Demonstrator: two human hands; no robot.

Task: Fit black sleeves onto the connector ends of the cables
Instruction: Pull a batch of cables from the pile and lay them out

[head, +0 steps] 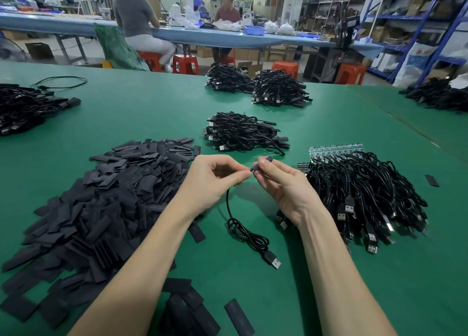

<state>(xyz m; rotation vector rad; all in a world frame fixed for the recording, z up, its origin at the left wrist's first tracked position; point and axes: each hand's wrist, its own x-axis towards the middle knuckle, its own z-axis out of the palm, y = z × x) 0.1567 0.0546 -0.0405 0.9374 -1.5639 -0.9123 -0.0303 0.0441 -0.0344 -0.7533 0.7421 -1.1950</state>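
Green table [304, 272] — cable [243, 229] end pinched between both hands.

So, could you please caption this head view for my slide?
Left hand holds a cable while right hand fits a black sleeve over it.

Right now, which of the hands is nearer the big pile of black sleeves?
Left. The left hand hovers at the pile of black sleeves's right edge; the right hand is farther right, beside the cable heap.

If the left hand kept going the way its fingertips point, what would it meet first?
The left hand, pinching the cable, points right at the right hand and the black sleeve it holds. It would probably meet those almost at once, though depth is uncertain.
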